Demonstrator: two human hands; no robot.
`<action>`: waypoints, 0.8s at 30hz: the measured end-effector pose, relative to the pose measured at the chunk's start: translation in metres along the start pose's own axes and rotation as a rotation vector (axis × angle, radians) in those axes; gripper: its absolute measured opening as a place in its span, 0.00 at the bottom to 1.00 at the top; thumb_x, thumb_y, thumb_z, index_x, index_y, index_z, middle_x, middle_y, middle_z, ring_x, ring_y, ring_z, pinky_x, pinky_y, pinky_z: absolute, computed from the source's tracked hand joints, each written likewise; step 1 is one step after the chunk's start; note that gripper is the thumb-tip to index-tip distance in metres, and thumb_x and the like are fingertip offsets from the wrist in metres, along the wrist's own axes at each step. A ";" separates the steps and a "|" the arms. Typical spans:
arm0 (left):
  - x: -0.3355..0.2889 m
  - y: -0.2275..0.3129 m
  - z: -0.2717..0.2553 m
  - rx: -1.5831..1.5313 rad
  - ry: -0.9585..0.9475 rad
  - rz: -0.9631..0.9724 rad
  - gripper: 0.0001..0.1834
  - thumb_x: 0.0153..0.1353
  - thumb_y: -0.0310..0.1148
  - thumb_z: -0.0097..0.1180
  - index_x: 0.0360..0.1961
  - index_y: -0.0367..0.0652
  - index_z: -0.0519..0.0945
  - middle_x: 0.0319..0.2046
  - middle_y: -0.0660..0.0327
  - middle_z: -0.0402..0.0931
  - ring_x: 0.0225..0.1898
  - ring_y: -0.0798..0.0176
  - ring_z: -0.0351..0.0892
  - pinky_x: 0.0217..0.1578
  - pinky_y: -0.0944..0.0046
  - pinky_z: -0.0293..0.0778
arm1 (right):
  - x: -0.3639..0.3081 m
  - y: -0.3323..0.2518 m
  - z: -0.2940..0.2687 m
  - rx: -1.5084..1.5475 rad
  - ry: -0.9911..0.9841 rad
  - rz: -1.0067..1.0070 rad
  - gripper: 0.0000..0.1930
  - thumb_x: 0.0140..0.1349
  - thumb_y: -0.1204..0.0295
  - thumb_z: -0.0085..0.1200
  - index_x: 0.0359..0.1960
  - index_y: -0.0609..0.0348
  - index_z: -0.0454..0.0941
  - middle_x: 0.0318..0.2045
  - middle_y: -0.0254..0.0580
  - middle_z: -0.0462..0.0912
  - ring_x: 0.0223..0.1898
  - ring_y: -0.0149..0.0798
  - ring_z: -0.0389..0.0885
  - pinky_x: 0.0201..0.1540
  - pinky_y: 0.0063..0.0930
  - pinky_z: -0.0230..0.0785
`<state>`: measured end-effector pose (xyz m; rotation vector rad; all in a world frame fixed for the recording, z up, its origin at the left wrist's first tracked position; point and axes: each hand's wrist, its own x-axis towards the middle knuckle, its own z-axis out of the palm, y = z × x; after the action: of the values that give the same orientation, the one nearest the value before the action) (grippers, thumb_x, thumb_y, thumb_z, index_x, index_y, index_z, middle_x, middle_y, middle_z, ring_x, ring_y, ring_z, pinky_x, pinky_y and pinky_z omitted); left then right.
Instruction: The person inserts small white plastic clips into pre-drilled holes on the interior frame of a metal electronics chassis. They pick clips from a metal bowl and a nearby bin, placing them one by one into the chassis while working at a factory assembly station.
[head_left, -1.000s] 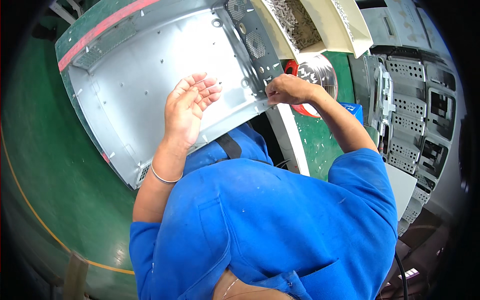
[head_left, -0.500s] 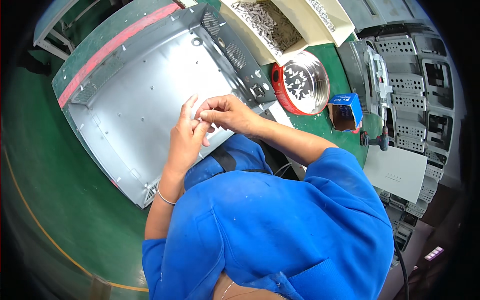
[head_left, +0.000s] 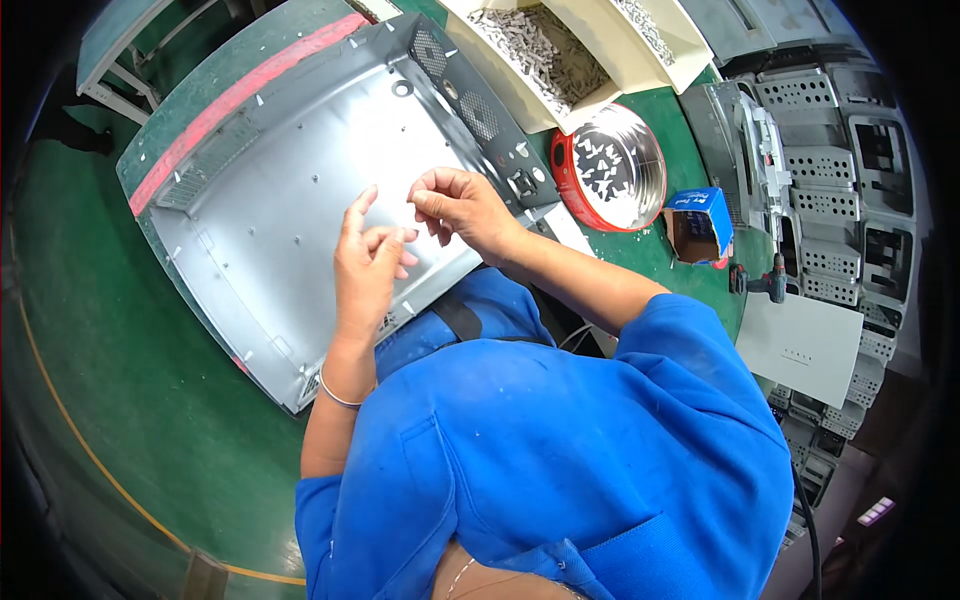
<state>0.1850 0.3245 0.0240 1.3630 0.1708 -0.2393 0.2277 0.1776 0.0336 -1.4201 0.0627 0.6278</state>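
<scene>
A large grey sheet-metal chassis (head_left: 290, 190) with vent holes lies open on the green table. Above its near edge my left hand (head_left: 368, 270) hovers palm-side up, fingers spread and slightly curled, a thin bracelet at the wrist. My right hand (head_left: 460, 205) is just to its right, thumb and forefinger pinched together on something too small to make out. Both hands are over the chassis floor, close to each other and not touching it.
A red round tin (head_left: 610, 165) holding several small metal clips stands at the right of the chassis. Cream bins (head_left: 560, 60) of small parts lie behind it. A small blue box (head_left: 700, 225), a power screwdriver (head_left: 765, 285) and stacked perforated metal panels (head_left: 840, 190) fill the right side.
My right hand came back from the chassis's right edge near the tin to meet the left hand, then the two drew slightly apart; the view has swung.
</scene>
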 end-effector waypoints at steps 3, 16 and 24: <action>0.001 0.002 -0.003 -0.066 0.051 0.001 0.20 0.53 0.23 0.44 0.49 0.33 0.60 0.25 0.59 0.74 0.20 0.75 0.69 0.20 0.79 0.65 | -0.001 0.004 -0.002 0.061 0.037 0.031 0.08 0.56 0.69 0.46 0.32 0.60 0.72 0.24 0.30 0.73 0.21 0.21 0.68 0.21 0.13 0.62; 0.001 -0.003 -0.011 -0.273 0.190 0.028 0.13 0.54 0.23 0.42 0.42 0.35 0.65 0.29 0.58 0.72 0.23 0.73 0.69 0.22 0.77 0.66 | 0.015 0.020 0.019 0.063 0.028 0.086 0.03 0.49 0.76 0.52 0.27 0.59 0.72 0.21 0.31 0.72 0.18 0.23 0.66 0.21 0.14 0.61; 0.000 -0.003 -0.015 -0.355 0.191 0.004 0.11 0.54 0.23 0.42 0.40 0.36 0.66 0.29 0.59 0.71 0.24 0.72 0.69 0.24 0.76 0.65 | 0.013 0.017 0.009 -0.254 0.049 -0.030 0.06 0.50 0.76 0.49 0.30 0.61 0.74 0.22 0.29 0.73 0.21 0.21 0.67 0.23 0.14 0.61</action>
<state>0.1840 0.3382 0.0185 1.0313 0.3531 -0.0696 0.2280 0.1908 0.0145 -1.6789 -0.0003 0.5912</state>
